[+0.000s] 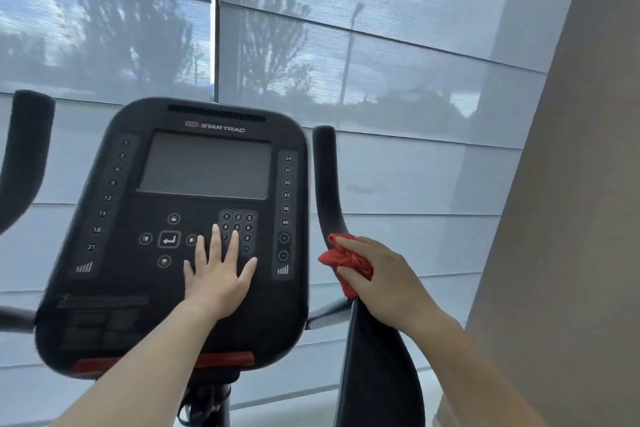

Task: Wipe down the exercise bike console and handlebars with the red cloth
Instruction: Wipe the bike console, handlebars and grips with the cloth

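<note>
The left hand (216,274) lies spread flat on the STAR TRAC console (145,274), reaching its 1–9 keypad (242,222). The right hand (377,276) clutches the bunched red cloth (341,258) against the right handlebar (327,184).

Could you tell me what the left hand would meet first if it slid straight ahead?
The number keypad, where the left hand seems to rest its fingers; beyond it, likely the screen.
</note>
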### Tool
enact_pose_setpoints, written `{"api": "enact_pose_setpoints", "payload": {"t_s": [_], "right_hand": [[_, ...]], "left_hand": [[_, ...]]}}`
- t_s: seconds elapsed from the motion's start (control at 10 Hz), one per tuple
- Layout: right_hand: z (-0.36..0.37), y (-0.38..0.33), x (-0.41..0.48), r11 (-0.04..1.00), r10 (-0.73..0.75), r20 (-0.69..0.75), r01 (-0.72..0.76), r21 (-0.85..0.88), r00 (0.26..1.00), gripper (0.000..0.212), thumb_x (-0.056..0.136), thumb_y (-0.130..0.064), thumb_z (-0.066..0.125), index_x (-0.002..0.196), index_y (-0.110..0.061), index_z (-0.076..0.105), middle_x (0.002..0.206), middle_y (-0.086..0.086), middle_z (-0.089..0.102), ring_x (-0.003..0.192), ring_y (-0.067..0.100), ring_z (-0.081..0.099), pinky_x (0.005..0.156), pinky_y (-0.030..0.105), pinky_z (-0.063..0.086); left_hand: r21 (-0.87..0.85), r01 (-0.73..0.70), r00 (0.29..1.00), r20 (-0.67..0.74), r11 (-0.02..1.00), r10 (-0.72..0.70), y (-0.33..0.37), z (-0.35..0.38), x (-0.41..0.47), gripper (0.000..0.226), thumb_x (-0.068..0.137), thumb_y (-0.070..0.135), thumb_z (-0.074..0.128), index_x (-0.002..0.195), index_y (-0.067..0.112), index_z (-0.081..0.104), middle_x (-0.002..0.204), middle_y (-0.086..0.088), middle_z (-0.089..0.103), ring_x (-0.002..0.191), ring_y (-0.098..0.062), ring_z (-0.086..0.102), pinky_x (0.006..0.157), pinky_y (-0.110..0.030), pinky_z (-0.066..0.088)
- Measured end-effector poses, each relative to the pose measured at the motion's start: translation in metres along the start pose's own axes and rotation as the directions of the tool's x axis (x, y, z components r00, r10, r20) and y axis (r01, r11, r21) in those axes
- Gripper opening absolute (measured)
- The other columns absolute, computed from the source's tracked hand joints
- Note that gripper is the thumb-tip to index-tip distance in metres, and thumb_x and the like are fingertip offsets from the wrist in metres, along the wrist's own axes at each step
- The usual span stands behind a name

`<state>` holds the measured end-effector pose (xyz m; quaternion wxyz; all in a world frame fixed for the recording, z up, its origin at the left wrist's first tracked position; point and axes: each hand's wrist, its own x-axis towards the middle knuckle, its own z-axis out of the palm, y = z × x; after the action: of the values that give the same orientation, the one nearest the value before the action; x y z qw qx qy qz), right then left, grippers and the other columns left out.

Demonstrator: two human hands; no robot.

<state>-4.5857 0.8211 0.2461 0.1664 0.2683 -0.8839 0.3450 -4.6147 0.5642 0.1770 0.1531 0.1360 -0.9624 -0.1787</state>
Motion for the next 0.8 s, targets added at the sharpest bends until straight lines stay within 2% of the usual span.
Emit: {"api": "enact_pose_setpoints", "payload": {"t_s": [0.1,0.2,0.3,0.4,0.5,0.6,0.7,0.8], "right_hand": [[0.0,-0.003,0.015,0.999,0.022,-0.056,-0.019,0.049,0.998,0.035,0.089,-0.019,0.06,0.12,-0.035,0.059,0.108,-0.022,0.064,0.102,-0.001,0.057,0.092,0.018,0.044],[0.001,-0.005,0.03,0.999,0.032,-0.093,-0.029,0.034,0.995,0.035,0.09,-0.022,0.058,0.123,-0.034,0.058,0.114,-0.016,0.064,0.108,0.004,0.057,0.096,0.022,0.043],[0.005,-0.002,0.027,0.997,0.01,0.004,-0.01,-0.073,1.0,0.041,0.091,-0.034,0.05,0.132,-0.034,0.047,0.126,-0.018,0.056,0.112,0.009,0.054,0.099,0.032,0.043],[0.005,0.006,0.018,0.997,0.019,0.043,-0.016,-0.073,0.999,0.048,0.089,-0.039,0.052,0.136,-0.038,0.04,0.13,-0.022,0.051,0.118,0.004,0.049,0.102,0.033,0.04],[0.005,0.007,0.019,1.0,0.024,0.013,-0.024,0.007,1.0,0.045,0.087,-0.033,0.059,0.131,-0.035,0.048,0.122,-0.02,0.058,0.113,0.002,0.053,0.1,0.032,0.043],[0.003,0.004,0.023,1.0,0.03,-0.043,-0.03,0.003,0.999,0.037,0.087,-0.028,0.063,0.122,-0.036,0.057,0.114,-0.019,0.063,0.106,0.0,0.056,0.097,0.026,0.045],[-0.006,-0.002,0.028,0.998,-0.058,-0.115,0.06,0.012,0.992,0.033,0.087,-0.017,0.063,0.117,-0.032,0.062,0.104,-0.027,0.064,0.103,-0.008,0.056,0.093,0.012,0.04],[-0.019,-0.019,0.043,0.966,-0.258,-0.216,0.257,-0.033,0.942,0.035,0.087,-0.009,0.063,0.119,-0.022,0.063,0.111,-0.025,0.06,0.108,-0.007,0.053,0.094,0.006,0.034]], "left_hand": [[0.015,0.002,1.0,-0.01,1.0,-0.002,0.0,0.002,0.0,0.066,0.095,0.058,0.018,0.15,0.031,-0.008,0.156,0.001,-0.025,0.143,-0.025,-0.021,0.115,-0.052,0.0],[0.018,-0.003,1.0,-0.021,1.0,0.003,0.0,0.002,0.0,0.066,0.095,0.058,0.018,0.15,0.032,-0.007,0.156,0.001,-0.024,0.143,-0.025,-0.02,0.116,-0.052,0.001],[0.01,-0.007,1.0,-0.021,1.0,0.007,-0.001,0.001,-0.001,0.066,0.095,0.058,0.019,0.15,0.032,-0.006,0.156,0.002,-0.024,0.144,-0.025,-0.019,0.116,-0.052,0.001],[0.004,-0.007,1.0,-0.022,1.0,0.007,0.0,0.001,-0.001,0.065,0.095,0.058,0.019,0.15,0.032,-0.006,0.156,0.001,-0.024,0.144,-0.025,-0.019,0.115,-0.052,0.001],[0.004,-0.008,1.0,-0.019,1.0,0.008,0.0,0.002,-0.001,0.066,0.095,0.058,0.018,0.149,0.032,-0.007,0.156,0.002,-0.024,0.144,-0.025,-0.02,0.115,-0.052,0.0],[0.007,-0.015,1.0,-0.022,1.0,0.015,-0.002,0.003,-0.002,0.065,0.095,0.058,0.019,0.15,0.033,-0.007,0.156,0.002,-0.024,0.144,-0.024,-0.019,0.116,-0.051,0.0],[0.046,-0.028,0.999,-0.014,0.999,0.029,-0.004,-0.001,0.001,0.065,0.095,0.058,0.018,0.15,0.034,-0.007,0.156,0.003,-0.024,0.144,-0.022,-0.019,0.117,-0.05,0.001],[0.065,-0.081,0.996,-0.031,0.995,0.084,0.0,-0.015,0.006,0.062,0.095,0.056,0.018,0.15,0.035,-0.003,0.157,0.004,-0.022,0.144,-0.021,-0.018,0.117,-0.048,0.001]]}}
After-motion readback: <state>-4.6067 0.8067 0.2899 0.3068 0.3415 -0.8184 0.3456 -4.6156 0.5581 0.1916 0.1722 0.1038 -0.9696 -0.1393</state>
